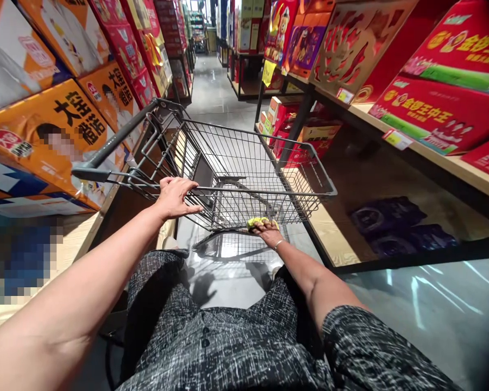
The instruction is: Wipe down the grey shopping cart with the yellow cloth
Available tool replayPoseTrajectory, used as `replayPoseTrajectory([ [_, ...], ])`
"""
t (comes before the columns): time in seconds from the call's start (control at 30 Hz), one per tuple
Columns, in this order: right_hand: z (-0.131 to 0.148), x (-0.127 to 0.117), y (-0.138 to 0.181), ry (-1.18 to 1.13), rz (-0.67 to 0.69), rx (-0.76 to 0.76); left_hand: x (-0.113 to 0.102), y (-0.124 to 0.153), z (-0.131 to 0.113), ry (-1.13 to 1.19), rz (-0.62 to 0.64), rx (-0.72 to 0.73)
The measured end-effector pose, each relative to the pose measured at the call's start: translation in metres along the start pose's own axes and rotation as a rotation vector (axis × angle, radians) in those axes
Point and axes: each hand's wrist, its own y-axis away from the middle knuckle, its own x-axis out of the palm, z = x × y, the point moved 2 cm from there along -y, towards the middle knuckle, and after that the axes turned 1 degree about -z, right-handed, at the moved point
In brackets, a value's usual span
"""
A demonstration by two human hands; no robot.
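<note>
Your shopping cart (264,191) stands crosswise in front of you in a shop aisle, its handle (118,133) at your left and the far end of its wire basket at your right. Your left hand (177,196) is on the near top rail of the basket, toward the handle end; that grip is closed over the rail, fingers bent across it and the thumb set lower, apart from them, beside the wires. Your right hand (268,233) is lower down, at the bottom of the basket's near side, and its grip is bunched around a yellow-green cloth (262,222), which sits against the wires. You wear a thin bracelet (277,245) on that wrist.

To your left, orange boxes (28,138) are stacked close to the cart handle, with red boxes (120,41) farther along. To your right, red packs with green bands (440,117) lie on a wooden shelf (468,169) with price tags (398,139) along its edge, and dark purple packs (387,217) lie in shadow below. A yellow tag (268,73) hangs beyond the cart. The grey floor (427,304) shines with reflected light.
</note>
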Motion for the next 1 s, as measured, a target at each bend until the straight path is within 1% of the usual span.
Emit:
replayPoseTrajectory([
  [0.07,0.0,0.008,0.001,-0.002,0.029,-0.025,0.001,-0.001,0.001,-0.006,0.006,-0.003],
  [0.13,0.0,0.005,0.001,-0.002,0.027,-0.049,0.002,-0.002,0.001,-0.018,0.011,-0.008],
  [0.2,-0.002,-0.007,-0.001,0.002,0.012,-0.073,0.003,-0.003,0.001,-0.037,0.019,-0.009],
  [0.27,-0.007,-0.026,0.0,0.011,-0.025,-0.084,0.003,-0.003,-0.001,-0.069,0.031,-0.015],
  [0.3,-0.011,-0.039,0.003,0.018,-0.078,-0.079,0.003,-0.003,-0.002,-0.089,0.039,-0.024],
  [0.33,-0.017,-0.054,0.006,0.027,-0.158,-0.068,0.003,-0.002,-0.004,-0.11,0.046,-0.037],
  [0.4,-0.033,-0.086,0.017,0.049,-0.38,-0.021,0.003,-0.002,-0.009,-0.149,0.057,-0.069],
  [0.47,-0.052,-0.115,0.03,0.065,-0.597,0.079,0.002,-0.003,-0.016,-0.186,0.061,-0.086],
  [0.5,-0.061,-0.126,0.036,0.065,-0.665,0.15,0.001,-0.004,-0.02,-0.206,0.059,-0.087],
  [0.57,-0.074,-0.136,0.043,0.044,-0.726,0.306,0.0,-0.009,-0.032,-0.243,0.055,-0.066],
  [0.6,-0.077,-0.134,0.044,0.026,-0.729,0.373,0.0,-0.013,-0.039,-0.255,0.056,-0.047],
  [0.67,-0.078,-0.121,0.041,-0.019,-0.719,0.479,0.003,-0.022,-0.054,-0.248,0.082,0.004],
  [0.8,-0.059,-0.072,0.026,-0.163,-0.716,0.65,0.015,-0.037,-0.079,-0.137,0.206,0.07],
  [0.9,-0.037,-0.038,0.017,-0.339,-0.643,0.809,0.022,-0.042,-0.084,-0.071,0.231,0.074],
  [1.0,-0.017,-0.017,0.007,-0.457,-0.546,0.951,0.024,-0.042,-0.082,-0.046,0.237,0.076],
])
